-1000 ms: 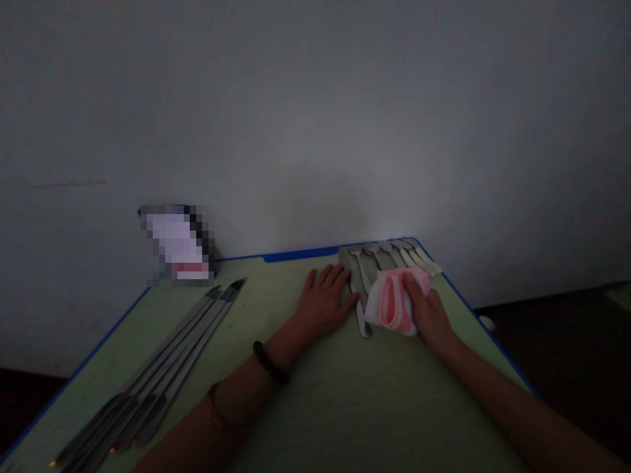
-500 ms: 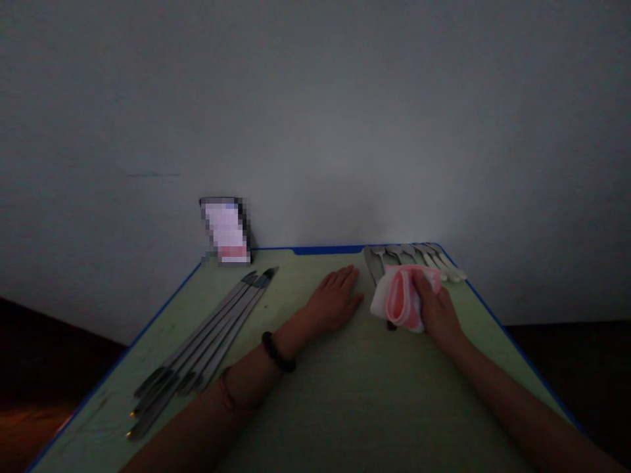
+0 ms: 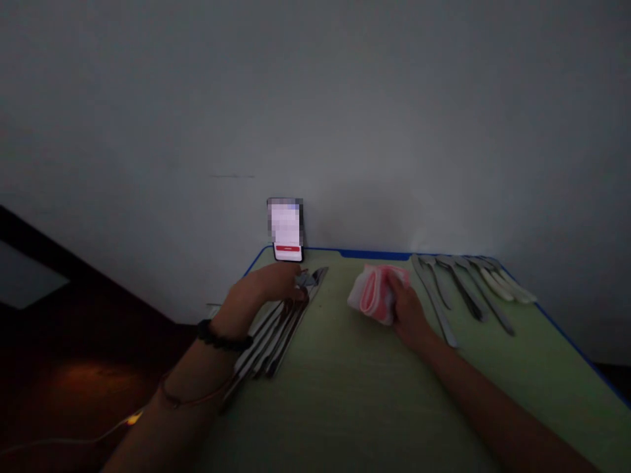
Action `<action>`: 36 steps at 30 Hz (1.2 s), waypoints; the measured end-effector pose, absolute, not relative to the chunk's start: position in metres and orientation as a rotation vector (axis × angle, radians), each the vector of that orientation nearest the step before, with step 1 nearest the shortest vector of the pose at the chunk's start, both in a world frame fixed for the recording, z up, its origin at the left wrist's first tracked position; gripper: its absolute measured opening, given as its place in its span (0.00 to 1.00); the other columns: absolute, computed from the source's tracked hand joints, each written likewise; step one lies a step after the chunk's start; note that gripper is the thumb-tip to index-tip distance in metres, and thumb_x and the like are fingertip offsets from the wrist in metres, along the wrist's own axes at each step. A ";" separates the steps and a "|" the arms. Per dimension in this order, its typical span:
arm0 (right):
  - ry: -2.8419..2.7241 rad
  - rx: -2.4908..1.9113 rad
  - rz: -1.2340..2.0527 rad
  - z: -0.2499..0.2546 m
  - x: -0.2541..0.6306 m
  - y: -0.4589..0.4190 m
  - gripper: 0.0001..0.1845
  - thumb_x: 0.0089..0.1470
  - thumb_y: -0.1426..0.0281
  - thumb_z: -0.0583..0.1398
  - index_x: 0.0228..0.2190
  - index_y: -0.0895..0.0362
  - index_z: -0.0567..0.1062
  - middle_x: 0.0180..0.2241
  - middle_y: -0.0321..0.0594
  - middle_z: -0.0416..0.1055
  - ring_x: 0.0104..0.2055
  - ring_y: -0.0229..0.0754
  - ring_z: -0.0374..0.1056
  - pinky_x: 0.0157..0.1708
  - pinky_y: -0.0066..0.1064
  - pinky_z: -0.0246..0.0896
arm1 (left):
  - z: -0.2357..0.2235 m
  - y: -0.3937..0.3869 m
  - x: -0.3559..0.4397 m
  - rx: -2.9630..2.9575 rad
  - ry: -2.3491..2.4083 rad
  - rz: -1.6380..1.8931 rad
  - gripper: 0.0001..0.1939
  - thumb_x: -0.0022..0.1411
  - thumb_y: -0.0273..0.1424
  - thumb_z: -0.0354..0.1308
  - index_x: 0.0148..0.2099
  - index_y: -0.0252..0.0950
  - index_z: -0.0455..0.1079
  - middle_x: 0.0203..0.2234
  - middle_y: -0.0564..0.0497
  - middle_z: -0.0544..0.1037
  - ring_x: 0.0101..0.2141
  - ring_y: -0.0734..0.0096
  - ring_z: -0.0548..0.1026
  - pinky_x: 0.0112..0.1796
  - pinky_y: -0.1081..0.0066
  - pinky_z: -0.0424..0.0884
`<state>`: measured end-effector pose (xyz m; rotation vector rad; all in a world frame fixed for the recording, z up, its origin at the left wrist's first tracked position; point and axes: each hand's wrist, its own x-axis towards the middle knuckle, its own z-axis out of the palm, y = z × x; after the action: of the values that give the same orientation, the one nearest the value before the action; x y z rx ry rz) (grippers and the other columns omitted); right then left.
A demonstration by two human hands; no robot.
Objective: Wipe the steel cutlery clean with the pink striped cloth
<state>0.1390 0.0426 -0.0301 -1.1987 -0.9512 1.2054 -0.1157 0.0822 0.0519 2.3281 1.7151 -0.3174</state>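
My right hand is closed on a folded pink and white cloth, held over the middle of the table. My left hand reaches over the far ends of a row of long metal knives on the left. Its thumb and fingers look apart around the knife tips, with no knife visibly lifted. My left hand and forearm cover part of this row.
A phone leans upright against the wall behind my left hand. Along the table's right side lie several pieces of cutlery: a knife, metal spoons and white-handled pieces. A cable trails at lower left.
My left hand has moved left from the table's middle to the knives. My right hand has drawn the cloth left, off the right-hand cutlery. The view has turned left.
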 end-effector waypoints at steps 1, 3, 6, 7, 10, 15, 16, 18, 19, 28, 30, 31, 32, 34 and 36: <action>-0.999 -1.232 1.185 -0.029 0.139 0.040 0.25 0.45 0.48 0.55 0.23 0.58 0.70 0.19 0.33 0.64 0.21 0.35 0.58 0.22 0.26 0.52 | 0.052 0.084 -0.121 2.286 1.742 -0.335 0.23 0.51 0.38 0.59 0.48 0.33 0.68 0.42 0.41 0.76 0.40 0.59 0.74 0.36 0.69 0.68; -1.074 -1.289 1.169 -0.026 0.140 0.035 0.26 0.46 0.47 0.54 0.20 0.58 0.67 0.17 0.32 0.61 0.20 0.34 0.55 0.21 0.26 0.50 | 0.051 0.086 -0.127 2.202 1.777 -0.376 0.25 0.47 0.42 0.61 0.45 0.33 0.70 0.41 0.40 0.77 0.39 0.57 0.75 0.34 0.69 0.69; -1.148 -1.347 1.151 -0.019 0.141 0.029 0.26 0.46 0.46 0.54 0.18 0.57 0.65 0.16 0.32 0.59 0.20 0.34 0.53 0.21 0.27 0.49 | 0.048 0.085 -0.126 2.076 1.793 -0.425 0.28 0.41 0.47 0.63 0.41 0.32 0.71 0.39 0.39 0.77 0.35 0.55 0.76 0.30 0.68 0.69; -1.168 -1.365 1.141 -0.018 0.141 0.028 0.26 0.46 0.46 0.53 0.18 0.57 0.65 0.16 0.32 0.59 0.20 0.34 0.53 0.21 0.27 0.49 | 0.047 0.085 -0.126 2.029 1.788 -0.439 0.28 0.40 0.47 0.64 0.40 0.32 0.71 0.37 0.39 0.78 0.33 0.55 0.76 0.29 0.68 0.69; -1.243 -1.392 1.130 -0.016 0.140 0.026 0.27 0.47 0.45 0.52 0.18 0.57 0.64 0.16 0.31 0.57 0.20 0.34 0.52 0.21 0.27 0.48 | 0.043 0.085 -0.125 1.886 1.753 -0.473 0.22 0.42 0.43 0.64 0.35 0.31 0.72 0.31 0.42 0.79 0.25 0.62 0.76 0.25 0.70 0.70; -1.328 -1.380 1.104 -0.014 0.139 0.024 0.27 0.48 0.46 0.51 0.17 0.56 0.61 0.15 0.31 0.56 0.20 0.34 0.52 0.21 0.27 0.49 | 0.043 0.087 -0.129 1.817 1.740 -0.460 0.16 0.45 0.38 0.64 0.34 0.32 0.71 0.35 0.43 0.79 0.26 0.64 0.76 0.24 0.72 0.71; -1.335 -1.376 1.102 -0.013 0.138 0.024 0.27 0.48 0.46 0.51 0.17 0.56 0.61 0.16 0.31 0.56 0.20 0.34 0.52 0.21 0.27 0.48 | 0.043 0.088 -0.129 1.820 1.747 -0.455 0.17 0.44 0.38 0.64 0.36 0.32 0.71 0.36 0.42 0.78 0.27 0.63 0.76 0.25 0.71 0.71; -1.343 -1.360 1.105 -0.013 0.138 0.024 0.27 0.49 0.47 0.51 0.17 0.56 0.61 0.16 0.31 0.55 0.20 0.34 0.51 0.21 0.27 0.48 | 0.044 0.090 -0.132 1.821 1.765 -0.449 0.21 0.44 0.39 0.64 0.40 0.33 0.71 0.39 0.41 0.77 0.29 0.61 0.76 0.25 0.70 0.71; -1.343 -1.351 1.106 -0.014 0.138 0.024 0.26 0.49 0.47 0.51 0.17 0.56 0.60 0.16 0.31 0.55 0.20 0.34 0.51 0.20 0.26 0.47 | 0.044 0.091 -0.134 1.816 1.772 -0.450 0.22 0.44 0.39 0.64 0.41 0.33 0.71 0.40 0.40 0.77 0.29 0.60 0.76 0.25 0.69 0.71; -1.357 -1.348 1.087 -0.018 0.139 0.025 0.25 0.49 0.48 0.52 0.17 0.56 0.60 0.15 0.30 0.53 0.19 0.33 0.49 0.19 0.26 0.45 | 0.039 0.099 -0.160 1.722 1.812 -0.506 0.10 0.51 0.30 0.57 0.37 0.32 0.73 0.36 0.43 0.79 0.29 0.66 0.77 0.28 0.73 0.72; -1.376 -1.340 1.089 -0.016 0.139 0.024 0.26 0.50 0.48 0.51 0.17 0.56 0.61 0.15 0.31 0.54 0.19 0.33 0.50 0.20 0.26 0.46 | 0.040 0.098 -0.162 1.733 1.832 -0.517 0.10 0.51 0.30 0.56 0.37 0.32 0.73 0.36 0.43 0.79 0.28 0.67 0.77 0.28 0.73 0.72; -1.387 -1.335 1.090 -0.015 0.139 0.024 0.26 0.50 0.48 0.50 0.17 0.57 0.61 0.15 0.31 0.55 0.19 0.33 0.51 0.20 0.26 0.47 | 0.041 0.097 -0.161 1.748 1.840 -0.526 0.10 0.51 0.29 0.56 0.37 0.32 0.72 0.35 0.43 0.79 0.28 0.67 0.77 0.28 0.73 0.72; -1.395 -1.330 1.090 -0.015 0.139 0.024 0.26 0.51 0.48 0.50 0.18 0.57 0.62 0.16 0.31 0.56 0.19 0.33 0.51 0.20 0.26 0.47 | 0.042 0.096 -0.160 1.772 1.850 -0.535 0.11 0.50 0.29 0.57 0.37 0.32 0.72 0.35 0.42 0.79 0.28 0.67 0.77 0.28 0.73 0.71; -1.401 -1.323 1.084 -0.015 0.139 0.024 0.26 0.51 0.48 0.50 0.18 0.57 0.62 0.16 0.31 0.56 0.20 0.33 0.51 0.21 0.26 0.46 | 0.045 0.093 -0.154 1.851 1.867 -0.541 0.13 0.49 0.30 0.57 0.39 0.33 0.72 0.36 0.42 0.79 0.29 0.65 0.77 0.30 0.71 0.71; -1.393 -1.317 1.084 -0.016 0.139 0.025 0.26 0.51 0.48 0.50 0.18 0.57 0.62 0.16 0.31 0.57 0.20 0.33 0.52 0.21 0.26 0.46 | 0.049 0.089 -0.144 1.958 1.874 -0.528 0.17 0.50 0.34 0.57 0.43 0.34 0.71 0.39 0.40 0.78 0.32 0.62 0.76 0.31 0.69 0.70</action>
<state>0.1389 0.0247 -0.0164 -1.3165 -1.3933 1.0842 -0.1438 0.0890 0.0488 1.9575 1.8737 -0.5278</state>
